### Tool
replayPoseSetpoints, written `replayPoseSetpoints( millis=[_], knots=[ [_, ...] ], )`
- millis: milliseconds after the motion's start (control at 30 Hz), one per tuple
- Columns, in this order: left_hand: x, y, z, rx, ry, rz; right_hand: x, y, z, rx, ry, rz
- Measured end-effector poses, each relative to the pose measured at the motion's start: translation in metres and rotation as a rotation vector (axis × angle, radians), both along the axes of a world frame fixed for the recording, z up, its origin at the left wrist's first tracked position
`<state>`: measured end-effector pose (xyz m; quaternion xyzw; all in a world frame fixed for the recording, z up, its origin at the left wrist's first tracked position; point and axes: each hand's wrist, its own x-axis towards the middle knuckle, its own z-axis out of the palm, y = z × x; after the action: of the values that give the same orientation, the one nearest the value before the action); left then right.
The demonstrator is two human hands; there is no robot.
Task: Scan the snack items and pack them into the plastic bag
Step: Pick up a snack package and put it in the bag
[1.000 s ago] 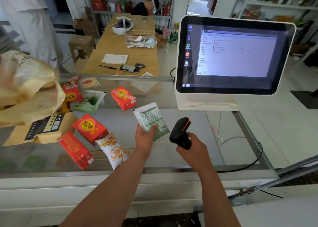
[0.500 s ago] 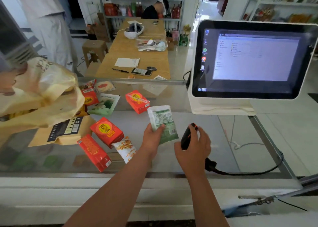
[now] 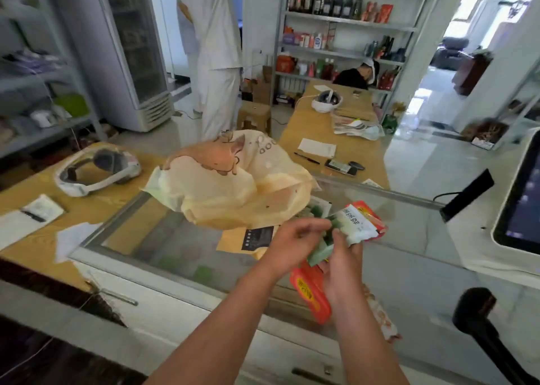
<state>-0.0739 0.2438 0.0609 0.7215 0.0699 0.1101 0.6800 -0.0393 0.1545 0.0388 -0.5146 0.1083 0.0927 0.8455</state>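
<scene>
I see the glass-topped bench (image 3: 415, 270) spread under everything. Over it bulges the crumpled plastic bag (image 3: 233, 186), and I can't make out an open mouth on it. Just right of the bag and lower, my left hand (image 3: 295, 244) and right hand (image 3: 343, 270) both pinch the green snack packet (image 3: 353, 227), fingers curled on its edges. A red box (image 3: 309, 294) lies further below the bag. My worry: pushed against a closed bag, the slick packet slips off onto the bench.
</scene>
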Motion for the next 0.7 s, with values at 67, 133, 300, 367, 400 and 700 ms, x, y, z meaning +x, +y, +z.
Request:
replayPoseSetpoints(
  millis=[67, 133, 300, 367, 400, 700],
  knots=[
    [-0.013, 0.036, 0.005, -0.131, 0.017, 0.269, -0.012, 0.030, 0.003, 0.040, 0.057, 0.018],
    [-0.023, 0.066, 0.012, -0.280, 0.104, 0.476, -0.022, 0.056, 0.005, 0.026, 0.100, 0.055],
    [-0.039, 0.107, 0.017, -0.354, 0.341, 0.455, -0.033, 0.087, 0.000, -0.061, 0.111, 0.105],
    [-0.037, 0.113, 0.021, -0.293, 0.366, 0.438, -0.030, 0.086, 0.002, -0.086, 0.115, 0.155],
    [-0.032, 0.115, 0.026, -0.271, 0.387, 0.417, -0.028, 0.085, 0.003, -0.103, 0.120, 0.190],
    [-0.001, 0.122, 0.100, -0.593, 0.088, 0.385, 0.020, 0.081, 0.031, -0.081, 0.131, 0.469]
  ],
)
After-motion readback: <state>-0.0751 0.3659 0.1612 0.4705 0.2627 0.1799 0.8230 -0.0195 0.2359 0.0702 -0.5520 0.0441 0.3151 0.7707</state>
